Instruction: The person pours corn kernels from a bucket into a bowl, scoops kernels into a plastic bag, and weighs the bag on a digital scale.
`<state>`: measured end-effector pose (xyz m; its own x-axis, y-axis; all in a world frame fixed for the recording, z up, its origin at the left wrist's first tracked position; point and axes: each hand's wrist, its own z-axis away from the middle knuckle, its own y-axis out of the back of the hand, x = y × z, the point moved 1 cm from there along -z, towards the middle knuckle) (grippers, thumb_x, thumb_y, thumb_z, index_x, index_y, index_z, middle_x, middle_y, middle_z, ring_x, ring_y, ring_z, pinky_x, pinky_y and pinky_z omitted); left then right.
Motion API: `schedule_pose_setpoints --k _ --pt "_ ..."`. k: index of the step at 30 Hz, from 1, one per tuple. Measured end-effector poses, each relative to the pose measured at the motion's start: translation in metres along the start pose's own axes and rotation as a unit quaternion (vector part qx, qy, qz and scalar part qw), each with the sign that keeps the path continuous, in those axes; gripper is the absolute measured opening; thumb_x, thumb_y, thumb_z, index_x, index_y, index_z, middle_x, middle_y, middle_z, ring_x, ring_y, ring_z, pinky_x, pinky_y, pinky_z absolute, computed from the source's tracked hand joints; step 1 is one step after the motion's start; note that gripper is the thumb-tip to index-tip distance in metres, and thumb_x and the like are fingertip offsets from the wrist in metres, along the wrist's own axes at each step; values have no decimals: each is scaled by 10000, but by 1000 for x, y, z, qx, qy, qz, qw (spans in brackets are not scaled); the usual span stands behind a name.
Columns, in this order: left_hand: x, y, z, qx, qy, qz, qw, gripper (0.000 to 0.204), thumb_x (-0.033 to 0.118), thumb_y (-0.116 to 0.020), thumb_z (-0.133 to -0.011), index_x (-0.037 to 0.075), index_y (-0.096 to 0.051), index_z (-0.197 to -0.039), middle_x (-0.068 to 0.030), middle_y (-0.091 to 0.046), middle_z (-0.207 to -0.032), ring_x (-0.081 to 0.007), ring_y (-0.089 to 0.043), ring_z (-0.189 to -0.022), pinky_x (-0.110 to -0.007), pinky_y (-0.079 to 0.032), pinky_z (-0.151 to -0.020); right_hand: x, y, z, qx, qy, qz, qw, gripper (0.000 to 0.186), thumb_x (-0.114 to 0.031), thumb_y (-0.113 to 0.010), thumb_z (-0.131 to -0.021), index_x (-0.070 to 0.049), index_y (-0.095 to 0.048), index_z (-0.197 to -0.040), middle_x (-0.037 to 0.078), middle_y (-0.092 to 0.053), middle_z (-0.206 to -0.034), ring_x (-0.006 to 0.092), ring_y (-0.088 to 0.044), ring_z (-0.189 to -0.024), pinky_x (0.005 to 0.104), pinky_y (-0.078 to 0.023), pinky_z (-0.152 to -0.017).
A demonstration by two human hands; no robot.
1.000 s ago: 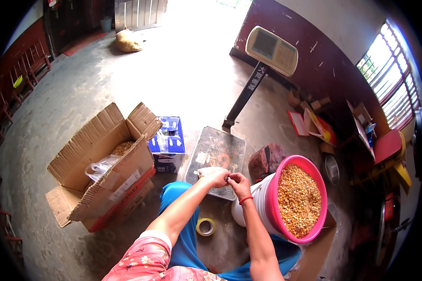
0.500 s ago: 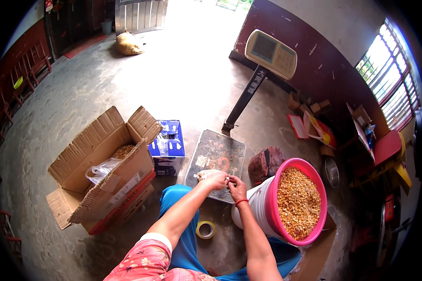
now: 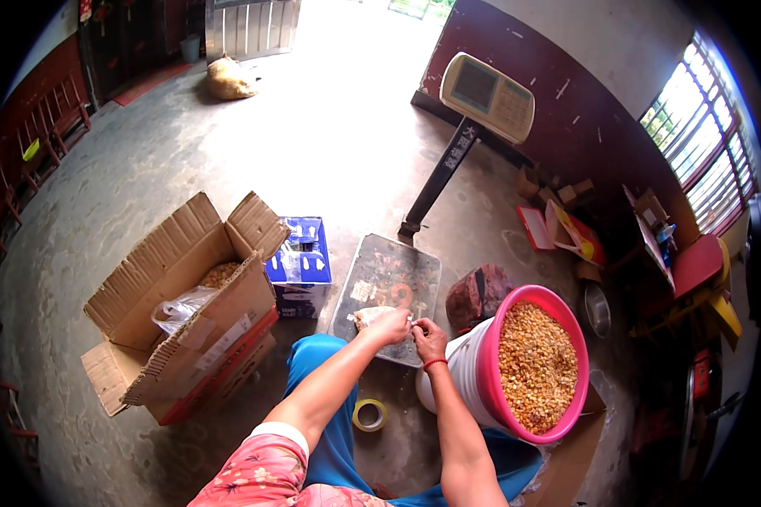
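Note:
My left hand (image 3: 390,326) is closed on the gathered neck of a small pale bag (image 3: 367,314) over the platform scale (image 3: 385,272). My right hand (image 3: 429,340), red bracelet at the wrist, pinches the bag's end beside the left hand's fingertips. The fine detail between my fingers is too small to make out. The scale's display (image 3: 486,96) stands on a black post behind the plate. A pink-rimmed tub (image 3: 538,370) of cracked yellow corn stands right of my arms. An open carton (image 3: 144,287) holding plastic and corn stands at the left, and a tape roll (image 3: 369,414) lies between my legs.
A blue box (image 3: 299,267) is beside the carton. A dark reddish lump (image 3: 478,295) lies by the tub. A dog (image 3: 231,79) lies near the bright doorway. Chairs (image 3: 55,144) line the left wall; a steel bowl (image 3: 597,308) and cluttered cartons are at the right.
Over the last second my hands have shifted slightly lower in view, with the right hand's fingers moving a little at the bag's neck. Both still hold it.

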<state>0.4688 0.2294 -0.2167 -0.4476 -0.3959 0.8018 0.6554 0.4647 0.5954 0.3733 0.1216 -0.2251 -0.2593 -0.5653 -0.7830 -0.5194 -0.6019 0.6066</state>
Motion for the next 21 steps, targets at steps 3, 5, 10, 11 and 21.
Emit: schedule_pose_setpoints --k 3,5,10,11,21 --pt "-6 -6 -4 69 21 13 997 190 169 -418 -830 12 -524 -832 -174 -609 -688 -316 -608 -705 -419 -454 -653 5 -2 -2 11 -20 -17 1000 100 -89 -555 -741 -28 -614 -795 35 -586 -611 82 -557 -552 230 -452 -523" --pt "-12 -9 -9 67 35 56 996 165 139 -424 -829 14 -530 -849 -164 -608 -679 -283 -613 -693 -394 -459 -635 10 -2 -3 8 -50 -53 997 98 -82 -550 -743 -28 -615 -792 25 -583 -610 78 -553 -547 222 -454 -518" --pt "-24 -7 -14 -24 76 230 970 173 158 -496 -780 37 -608 -831 -128 -623 -695 -228 -609 -673 -357 -467 -618 5 6 2 -37 -99 -135 985 84 -81 -557 -774 -55 -618 -825 -18 -587 -693 48 -538 -604 189 -432 -507" --pt "-28 -8 -16 -29 73 254 964 161 149 -515 -764 41 -624 -812 -111 -621 -676 -197 -601 -655 -338 -466 -608 7 7 2 -55 -98 -143 983 81 -83 -557 -777 -53 -618 -819 -21 -584 -685 46 -536 -602 187 -430 -510" --pt "-16 3 -3 -35 -18 28 999 164 124 -628 -611 140 -690 -763 -102 -649 -739 -233 -631 -707 -335 -489 -650 4 -20 -4 -167 12 -197 966 548 112 -374 -671 -48 -449 -1190 43 -509 -1096 122 -491 -1000 257 -403 -848"
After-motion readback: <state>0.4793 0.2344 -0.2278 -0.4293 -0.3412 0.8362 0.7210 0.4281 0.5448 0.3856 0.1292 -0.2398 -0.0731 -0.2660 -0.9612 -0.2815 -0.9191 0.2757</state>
